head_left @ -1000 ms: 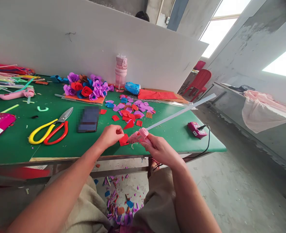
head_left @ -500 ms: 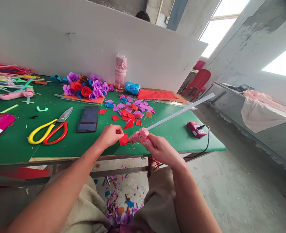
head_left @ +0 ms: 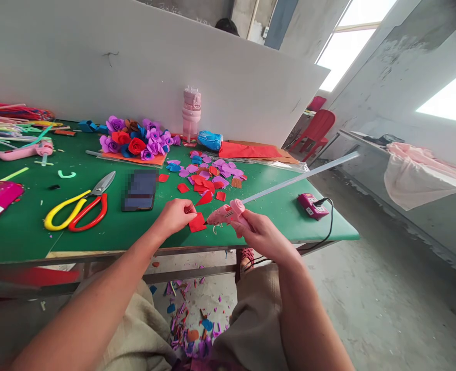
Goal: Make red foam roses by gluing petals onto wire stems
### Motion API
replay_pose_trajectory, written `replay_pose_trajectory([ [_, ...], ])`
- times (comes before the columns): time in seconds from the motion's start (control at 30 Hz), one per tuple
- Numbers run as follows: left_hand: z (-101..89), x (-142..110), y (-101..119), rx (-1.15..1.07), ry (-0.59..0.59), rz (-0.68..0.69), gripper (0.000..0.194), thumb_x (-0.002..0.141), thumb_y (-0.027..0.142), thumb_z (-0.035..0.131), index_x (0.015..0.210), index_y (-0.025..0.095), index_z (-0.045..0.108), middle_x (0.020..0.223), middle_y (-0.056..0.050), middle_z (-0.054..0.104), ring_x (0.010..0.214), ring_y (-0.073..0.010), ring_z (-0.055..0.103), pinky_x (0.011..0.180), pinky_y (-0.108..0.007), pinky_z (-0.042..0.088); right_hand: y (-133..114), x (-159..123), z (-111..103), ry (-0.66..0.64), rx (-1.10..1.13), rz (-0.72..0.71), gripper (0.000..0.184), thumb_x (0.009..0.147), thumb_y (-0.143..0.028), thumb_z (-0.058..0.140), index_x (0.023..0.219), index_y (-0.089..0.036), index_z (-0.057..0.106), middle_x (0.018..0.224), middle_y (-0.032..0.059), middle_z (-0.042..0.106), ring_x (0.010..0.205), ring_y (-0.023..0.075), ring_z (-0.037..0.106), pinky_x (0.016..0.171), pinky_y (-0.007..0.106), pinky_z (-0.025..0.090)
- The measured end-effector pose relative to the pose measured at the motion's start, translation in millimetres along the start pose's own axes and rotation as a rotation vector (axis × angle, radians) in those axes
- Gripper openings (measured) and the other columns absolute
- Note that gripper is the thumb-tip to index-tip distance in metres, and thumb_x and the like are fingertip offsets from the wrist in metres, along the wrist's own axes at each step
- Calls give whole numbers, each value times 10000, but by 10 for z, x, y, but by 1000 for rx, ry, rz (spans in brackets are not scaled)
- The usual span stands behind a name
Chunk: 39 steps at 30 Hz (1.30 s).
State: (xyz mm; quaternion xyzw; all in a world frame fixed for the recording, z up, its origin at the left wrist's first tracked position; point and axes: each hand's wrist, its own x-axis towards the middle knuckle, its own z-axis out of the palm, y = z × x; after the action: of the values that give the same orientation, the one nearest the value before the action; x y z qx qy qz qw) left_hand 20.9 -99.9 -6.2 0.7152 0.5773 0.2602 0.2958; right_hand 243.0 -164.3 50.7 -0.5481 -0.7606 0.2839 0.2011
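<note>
Between the thumb and fingers of my left hand (head_left: 178,215) is a red petal (head_left: 197,222), pinched at its edge just above the green table (head_left: 166,203). My right hand (head_left: 262,230) is wrapped round the handle of a pink glue gun (head_left: 228,212). Its nozzle points left and meets, or nearly meets, the right edge of the petal. A long translucent glue stick (head_left: 301,176) sticks out of the gun's back, up to the right. Beyond both hands lie loose red, purple, blue and brown petals (head_left: 202,181).
Scissors (head_left: 88,203) and a phone (head_left: 139,190) lie to the left. Finished paper roses (head_left: 137,139) stand behind, beside a pink bottle (head_left: 192,116). A power socket (head_left: 312,206) with a black cord sits at right. Scraps litter the floor (head_left: 197,314).
My right hand and the glue gun have shifted slightly right and tilted, the glue stick now reaching farther right and lying lower. My left hand keeps its pinch on the petal.
</note>
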Motion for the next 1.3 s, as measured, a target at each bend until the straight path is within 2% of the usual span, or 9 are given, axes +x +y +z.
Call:
replay_pose_trajectory([
  [0.3, -5, -9, 11, -6, -13, -10, 111, 623, 254, 516, 570, 175, 574, 565, 5, 585, 579, -145, 505, 535, -247, 336, -105, 32, 129, -26, -67, -30, 263, 882, -389, 390, 706, -197, 423, 564, -36, 424, 498, 97, 308, 476, 225, 225],
  [0.7, 19, 14, -40, -2, -13, 9, 123, 636, 265, 517, 571, 178, 574, 588, -2, 613, 585, -148, 524, 522, -241, 333, -3, 3, 36, 44, -84, 43, 246, 873, -394, 389, 825, -194, 525, 662, 19, 577, 560, 135, 484, 504, 231, 294],
  [1.13, 5, 0, 0, 22, -17, 6, 112, 636, 248, 515, 575, 179, 579, 578, 3, 601, 575, -144, 512, 527, -246, 329, -48, 27, 108, 3, -58, 9, 273, 880, -407, 381, 756, -193, 495, 624, 5, 547, 532, 118, 447, 494, 226, 284],
  [1.3, 5, -6, 0, 8, -20, 6, 113, 638, 254, 514, 575, 181, 574, 582, 4, 597, 580, -141, 508, 532, -245, 332, -7, 7, 29, 36, 29, 44, 301, 855, -449, 422, 744, -186, 517, 602, -9, 507, 517, 107, 412, 486, 225, 289],
])
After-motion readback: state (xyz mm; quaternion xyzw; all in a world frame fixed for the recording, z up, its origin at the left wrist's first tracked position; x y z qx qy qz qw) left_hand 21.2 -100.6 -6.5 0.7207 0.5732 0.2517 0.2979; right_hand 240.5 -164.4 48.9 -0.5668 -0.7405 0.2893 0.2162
